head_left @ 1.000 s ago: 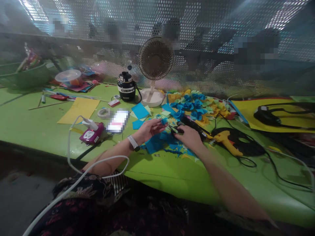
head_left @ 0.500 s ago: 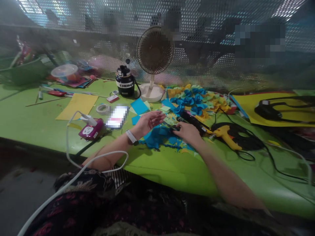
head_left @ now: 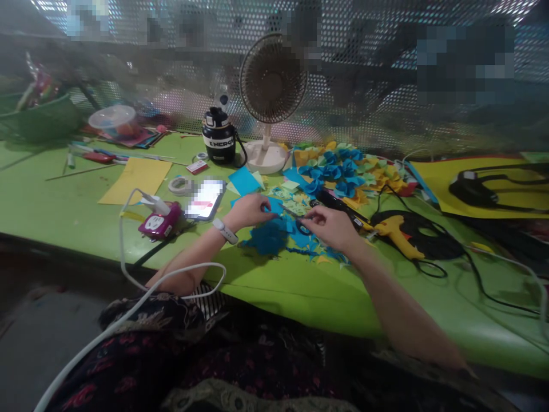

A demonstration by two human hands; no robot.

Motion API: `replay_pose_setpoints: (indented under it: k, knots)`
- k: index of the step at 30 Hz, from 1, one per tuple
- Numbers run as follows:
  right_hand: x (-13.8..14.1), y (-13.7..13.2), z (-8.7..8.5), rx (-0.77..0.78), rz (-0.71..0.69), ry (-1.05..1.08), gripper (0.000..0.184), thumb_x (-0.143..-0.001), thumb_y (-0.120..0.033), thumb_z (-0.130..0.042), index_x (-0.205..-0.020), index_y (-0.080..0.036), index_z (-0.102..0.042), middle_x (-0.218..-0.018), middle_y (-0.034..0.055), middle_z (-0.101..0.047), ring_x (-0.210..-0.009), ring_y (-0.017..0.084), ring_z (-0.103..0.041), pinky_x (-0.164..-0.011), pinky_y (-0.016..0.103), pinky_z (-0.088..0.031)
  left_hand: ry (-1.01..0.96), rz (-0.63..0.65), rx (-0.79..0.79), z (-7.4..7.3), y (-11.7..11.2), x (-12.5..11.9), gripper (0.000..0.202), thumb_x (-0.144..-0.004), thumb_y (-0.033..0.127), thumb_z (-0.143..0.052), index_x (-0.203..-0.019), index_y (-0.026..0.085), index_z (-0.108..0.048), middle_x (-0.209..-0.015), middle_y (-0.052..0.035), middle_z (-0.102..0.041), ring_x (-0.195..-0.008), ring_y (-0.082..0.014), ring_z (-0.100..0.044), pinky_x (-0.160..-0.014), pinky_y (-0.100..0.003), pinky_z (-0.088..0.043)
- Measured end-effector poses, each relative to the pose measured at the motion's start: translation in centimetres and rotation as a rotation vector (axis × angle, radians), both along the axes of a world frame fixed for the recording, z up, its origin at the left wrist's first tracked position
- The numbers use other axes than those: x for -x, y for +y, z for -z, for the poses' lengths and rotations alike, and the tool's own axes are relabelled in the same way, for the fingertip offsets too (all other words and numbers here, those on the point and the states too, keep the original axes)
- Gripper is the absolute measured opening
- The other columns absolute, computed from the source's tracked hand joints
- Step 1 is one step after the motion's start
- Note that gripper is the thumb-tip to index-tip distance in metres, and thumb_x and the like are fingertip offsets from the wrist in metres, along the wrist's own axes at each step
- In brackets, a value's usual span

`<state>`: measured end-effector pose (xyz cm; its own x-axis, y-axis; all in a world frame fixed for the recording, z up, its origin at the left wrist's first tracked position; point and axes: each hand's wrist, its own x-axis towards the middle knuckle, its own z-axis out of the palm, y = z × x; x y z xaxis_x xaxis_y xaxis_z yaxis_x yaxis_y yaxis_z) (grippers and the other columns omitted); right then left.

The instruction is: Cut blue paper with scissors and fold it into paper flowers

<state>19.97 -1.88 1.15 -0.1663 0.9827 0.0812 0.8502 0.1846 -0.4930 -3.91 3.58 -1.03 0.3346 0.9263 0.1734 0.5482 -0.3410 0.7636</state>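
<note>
My left hand (head_left: 249,210), with a pale watch on its wrist, is closed in a pinch on a piece of blue paper (head_left: 275,206). Small dark-handled scissors (head_left: 304,228) sit in my right hand (head_left: 326,224), their blades pointing left toward that paper. Whether the blades touch the paper I cannot tell. Below both hands lies a heap of blue paper scraps (head_left: 268,239) on the green table (head_left: 274,280). Behind them a blue square sheet (head_left: 244,181) lies flat.
Folded blue and yellow paper flowers (head_left: 343,171) are piled behind my right hand. A yellow glue gun (head_left: 397,236) with its cord lies right. Leftward are a phone (head_left: 206,199), a tape roll (head_left: 180,186) and a purple power adapter (head_left: 160,222). A fan (head_left: 273,80) and black flask (head_left: 218,140) stand behind.
My left hand has turned from an open, palm-up pose to a pinch on blue paper. My right hand has raised the scissors slightly, and the view has tilted a little.
</note>
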Motion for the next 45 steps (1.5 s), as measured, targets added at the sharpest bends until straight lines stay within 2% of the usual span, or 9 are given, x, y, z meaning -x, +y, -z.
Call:
replay_pose_setpoints:
  k: [4, 10, 17, 23, 26, 33, 38, 42, 45]
  knots:
    - [3.0, -2.5, 0.6, 0.110, -0.367, 0.087, 0.035, -0.080, -0.047, -0.072, -0.102, -0.021, -0.069, -0.087, 0.0033, -0.069, -0.069, 0.015, -0.058, -0.062, 0.027, -0.039, 0.084, 0.050, -0.030, 1.5, 0.3, 0.0, 0.021, -0.057, 0.036, -0.086, -0.064, 0.021, -0.072, -0.063, -0.0032, -0.062, -0.058, -0.0153, -0.049, -0.055, -0.026, -0.031]
    - [4.5, -3.3, 2.4, 0.096, -0.519, 0.058, 0.010, -0.085, -0.030, -0.069, -0.087, -0.020, -0.069, -0.085, 0.0036, -0.066, -0.077, 0.017, -0.059, -0.067, 0.027, -0.041, 0.051, 0.162, -0.013, 2.2, 0.3, -0.6, 0.008, -0.061, 0.022, -0.078, -0.063, 0.019, -0.071, -0.061, -0.0021, -0.064, -0.057, -0.0142, -0.052, -0.054, -0.024, -0.034]
    - [2.2, -1.6, 0.9, -0.079, -0.307, 0.478, 0.022, -0.080, -0.043, -0.072, -0.078, -0.021, -0.068, -0.092, 0.0050, -0.064, -0.079, 0.017, -0.060, -0.061, 0.027, -0.044, 0.190, 0.091, 0.079, 0.2, -0.2, -0.8, 0.014, -0.076, 0.026, -0.071, -0.083, 0.015, -0.071, -0.081, -0.0057, -0.070, -0.072, -0.0164, -0.061, -0.063, -0.026, -0.043]
    - [1.2, -0.5, 0.6, 0.104, -0.109, 0.706, 0.035, -0.077, -0.053, -0.070, -0.082, -0.022, -0.056, -0.074, 0.0012, -0.064, -0.069, 0.020, -0.067, -0.063, 0.032, -0.050, 0.308, 0.089, -0.066, 1.2, -0.6, -0.9, 0.035, -0.076, 0.048, -0.075, -0.083, 0.015, -0.072, -0.086, -0.0098, -0.067, -0.075, -0.0207, -0.060, -0.065, -0.030, -0.042]
    - [1.3, -0.3, 1.1, 0.109, -0.085, 0.692, 0.035, -0.079, -0.053, -0.068, -0.083, -0.023, -0.052, -0.070, -0.0008, -0.064, -0.063, 0.019, -0.068, -0.063, 0.033, -0.052, 0.312, 0.124, -0.053, 2.0, -0.6, -1.1, 0.029, -0.072, 0.043, -0.078, -0.083, 0.016, -0.072, -0.083, -0.0080, -0.067, -0.073, -0.0194, -0.059, -0.065, -0.029, -0.042]
    - [1.1, 0.1, 2.0, 0.053, -0.092, 0.642, 0.032, -0.080, -0.052, -0.067, -0.084, -0.022, -0.057, -0.072, -0.0001, -0.063, -0.060, 0.017, -0.062, -0.060, 0.033, -0.053, 0.102, 0.093, 0.046, 2.0, -0.3, -1.5, 0.014, -0.074, 0.028, -0.075, -0.076, 0.017, -0.068, -0.076, -0.0039, -0.068, -0.069, -0.0157, -0.059, -0.064, -0.027, -0.044]
    - [0.7, 0.6, 2.0, -0.058, -0.085, 0.609, 0.034, -0.081, -0.053, -0.066, -0.090, -0.020, -0.065, -0.081, 0.0034, -0.066, -0.070, 0.018, -0.061, -0.068, 0.035, -0.053, -0.229, 0.026, 0.077, 1.8, -0.1, -1.7, 0.012, -0.080, 0.024, -0.068, -0.084, 0.016, -0.061, -0.078, -0.0030, -0.067, -0.070, -0.0134, -0.063, -0.064, -0.025, -0.049]
    - [0.3, 1.0, 2.3, -0.251, -0.076, 0.557, 0.030, -0.080, -0.051, -0.067, -0.087, -0.021, -0.068, -0.104, 0.0100, -0.065, -0.098, 0.025, -0.063, -0.083, 0.040, -0.053, -0.371, 0.109, 0.166, 1.8, -0.4, -1.9, 0.016, -0.084, 0.023, -0.065, -0.097, 0.016, -0.059, -0.078, -0.0037, -0.069, -0.069, -0.0140, -0.068, -0.063, -0.024, -0.051]
    - [0.3, 1.0, 2.4, -0.205, -0.103, 0.550, 0.027, -0.080, -0.048, -0.066, -0.086, -0.021, -0.068, -0.115, 0.0118, -0.065, -0.105, 0.026, -0.063, -0.087, 0.041, -0.052, -0.356, 0.178, 0.097, 1.5, -0.8, -2.0, 0.023, -0.083, 0.023, -0.067, -0.105, 0.016, -0.063, -0.081, -0.0048, -0.071, -0.074, -0.0155, -0.069, -0.066, -0.025, -0.052]
